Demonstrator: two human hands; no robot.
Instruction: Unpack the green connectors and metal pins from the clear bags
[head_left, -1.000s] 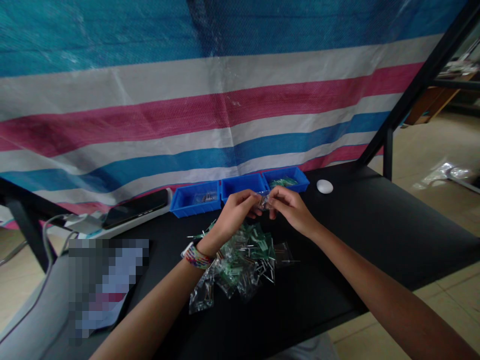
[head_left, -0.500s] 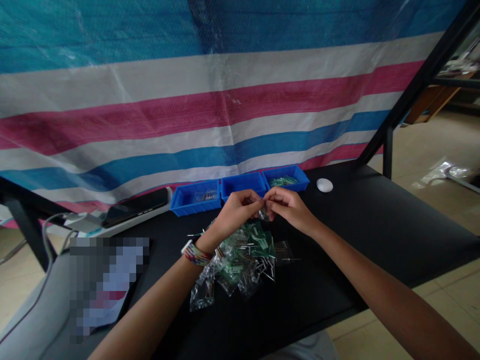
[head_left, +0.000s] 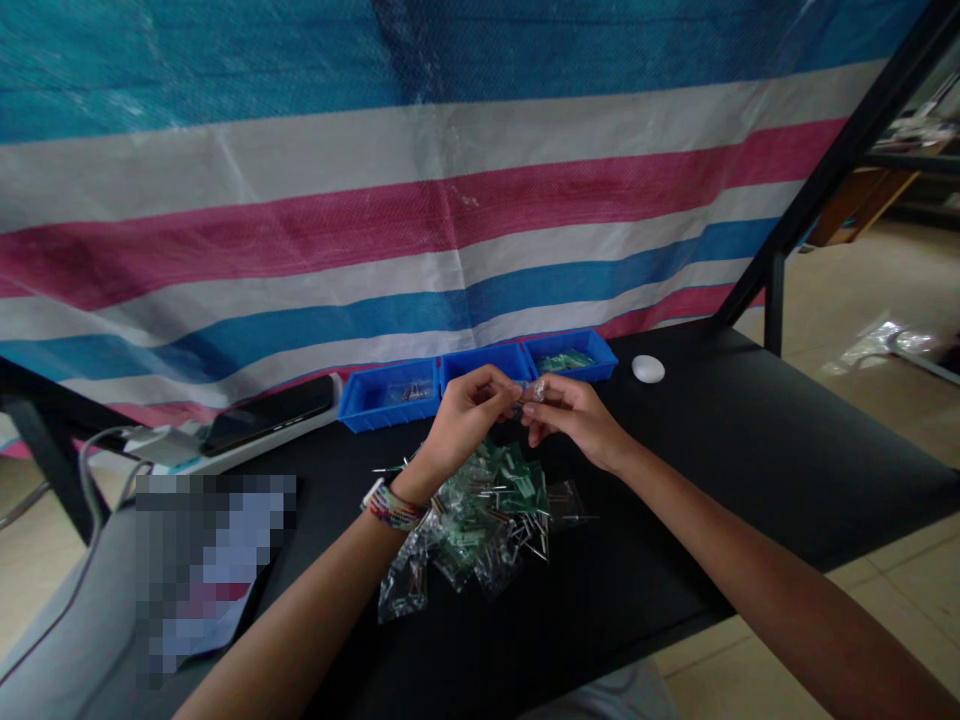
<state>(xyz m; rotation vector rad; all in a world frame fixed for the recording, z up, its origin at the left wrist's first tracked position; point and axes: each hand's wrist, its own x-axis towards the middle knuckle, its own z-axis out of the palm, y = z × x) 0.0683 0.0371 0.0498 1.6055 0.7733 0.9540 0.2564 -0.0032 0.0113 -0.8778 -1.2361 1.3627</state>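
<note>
My left hand (head_left: 465, 415) and my right hand (head_left: 570, 415) meet above the black table (head_left: 750, 450), both pinching one small clear plastic bag (head_left: 529, 392) between their fingertips. What the bag holds is too small to make out. Below the hands lies a pile of small clear bags (head_left: 480, 520) with green parts and metal pins. A beaded band sits on my left wrist. Just behind the hands stand three blue bins: the left bin (head_left: 388, 392), the middle bin (head_left: 484, 362) and the right bin (head_left: 570, 358), which holds green parts.
A striped tarp (head_left: 420, 200) hangs behind the table. A dark phone (head_left: 270, 412) rests on a white power strip at the left, with cables. A small white round object (head_left: 648, 369) lies right of the bins. A black frame post (head_left: 776, 300) stands at the right.
Both hands lifted slightly and kept working the small bag between their fingertips; my right hand's fingers shifted on it. The pile and bins stayed put.
</note>
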